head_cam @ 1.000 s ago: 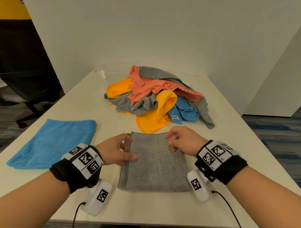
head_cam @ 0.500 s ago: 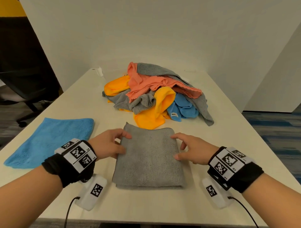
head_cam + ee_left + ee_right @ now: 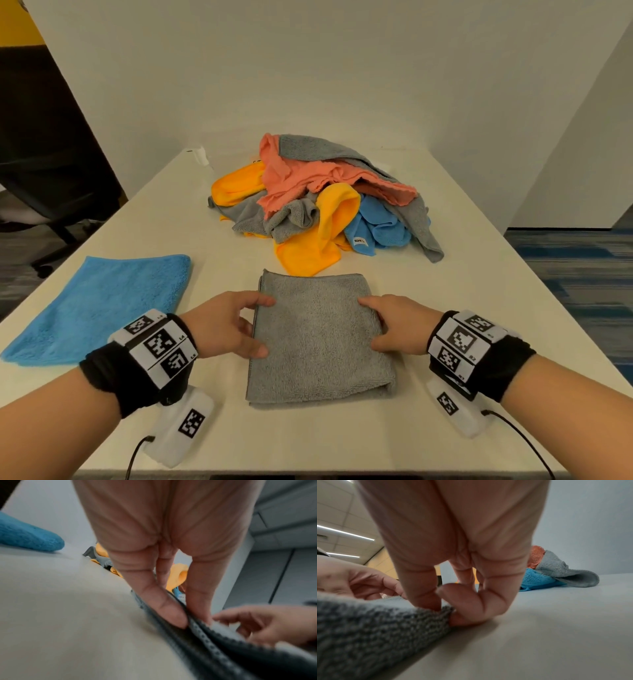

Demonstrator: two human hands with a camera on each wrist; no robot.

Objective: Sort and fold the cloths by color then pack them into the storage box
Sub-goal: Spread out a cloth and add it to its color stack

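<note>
A folded grey cloth (image 3: 318, 339) lies flat on the white table (image 3: 342, 442) in front of me. My left hand (image 3: 263, 327) pinches its left edge, with the thumb and a finger closing on the hem (image 3: 197, 627) in the left wrist view. My right hand (image 3: 371, 323) pinches the right edge, thumb on top and curled fingers tucked under the grey cloth (image 3: 368, 628). A folded blue cloth (image 3: 102, 305) lies flat at the left. A pile of unsorted cloths (image 3: 318, 198), orange, yellow, grey and blue, sits further back. No storage box is in view.
A black office chair (image 3: 51, 192) stands off the table's left side. A small white object (image 3: 202, 157) lies at the far left corner. White walls close off the back, and the table's right edge drops to carpet (image 3: 582, 274).
Both hands have slid from the grey cloth's far edge out to its left and right sides and now pinch those edges. The cloth has stayed flat on the table.
</note>
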